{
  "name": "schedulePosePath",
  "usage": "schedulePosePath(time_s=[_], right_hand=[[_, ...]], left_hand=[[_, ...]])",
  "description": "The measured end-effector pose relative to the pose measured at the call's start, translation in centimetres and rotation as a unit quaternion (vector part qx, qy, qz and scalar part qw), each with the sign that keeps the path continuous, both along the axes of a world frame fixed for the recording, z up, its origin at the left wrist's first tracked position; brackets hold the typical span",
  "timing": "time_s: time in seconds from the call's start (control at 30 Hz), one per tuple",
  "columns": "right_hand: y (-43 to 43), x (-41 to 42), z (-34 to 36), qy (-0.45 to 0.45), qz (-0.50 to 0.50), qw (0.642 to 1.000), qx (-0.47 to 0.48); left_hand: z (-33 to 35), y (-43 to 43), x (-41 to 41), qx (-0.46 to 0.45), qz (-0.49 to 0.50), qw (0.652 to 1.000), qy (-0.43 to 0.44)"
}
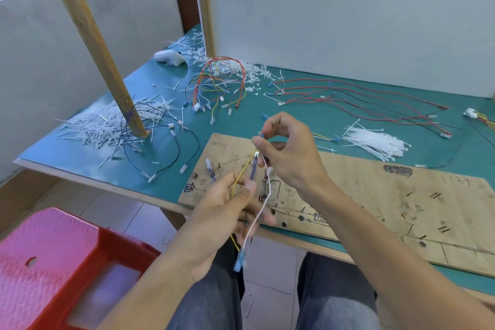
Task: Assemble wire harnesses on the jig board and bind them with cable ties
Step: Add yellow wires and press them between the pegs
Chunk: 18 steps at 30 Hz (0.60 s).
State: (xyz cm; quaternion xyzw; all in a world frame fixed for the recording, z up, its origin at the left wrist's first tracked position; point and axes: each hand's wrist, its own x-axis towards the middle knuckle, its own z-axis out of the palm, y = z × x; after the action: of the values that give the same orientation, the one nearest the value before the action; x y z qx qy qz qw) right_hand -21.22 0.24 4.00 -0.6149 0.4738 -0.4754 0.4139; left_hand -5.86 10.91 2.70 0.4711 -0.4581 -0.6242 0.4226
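1. Loads of snipped white tie offcuts (101, 129) are heaped on the far left of the green table (308, 115), round the foot of a wooden post (101, 56). Nearer us on the left, below the table edge, sits a red plastic stool (53, 262).
2. Some dark wires (171, 158) loop out from that post across the table.
3. Farther back we've got a tangle of red and yellow wires (222, 80) with little white plugs.
4. Our left hand (222, 209) hangs over our lap at the near table edge, thumb and fingers pinching a yellow wire (241, 174) and a blue wire (253, 171).
5. A white wire (261, 212) drops from under our right hand, past the left one. It ends in a blurry blue terminal (239, 262) near our knees; whether the left hand grips it too, we can't tell.
6. Our right hand (292, 153) is just above, over the jig board's left end. Its fingers are curled, with thumb and forefinger pinching a small blue connector (262, 135).
7. That jig board (361, 182) lies flat along the near side of the table, stretching right.
8. Just behind it lies a bundle of fresh cable ties (375, 142), and long red wires (361, 99) spread out far right.
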Motion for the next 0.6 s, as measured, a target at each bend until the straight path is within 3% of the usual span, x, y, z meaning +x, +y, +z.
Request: schedulePosePath(time_s=[0.3, 0.6], right_hand=[[-3.2, 0.7, -3.0, 0.214, -0.039, 0.976, -0.011], [-3.9, 2.0, -3.5, 0.29, -0.037, 0.956, -0.031]], left_hand=[[-3.8, 0.8, 1.4, -0.049, 0.12, 0.979, -0.155], [-5.0, 0.3, 1.5, -0.071, 0.11, 0.949, -0.286]])
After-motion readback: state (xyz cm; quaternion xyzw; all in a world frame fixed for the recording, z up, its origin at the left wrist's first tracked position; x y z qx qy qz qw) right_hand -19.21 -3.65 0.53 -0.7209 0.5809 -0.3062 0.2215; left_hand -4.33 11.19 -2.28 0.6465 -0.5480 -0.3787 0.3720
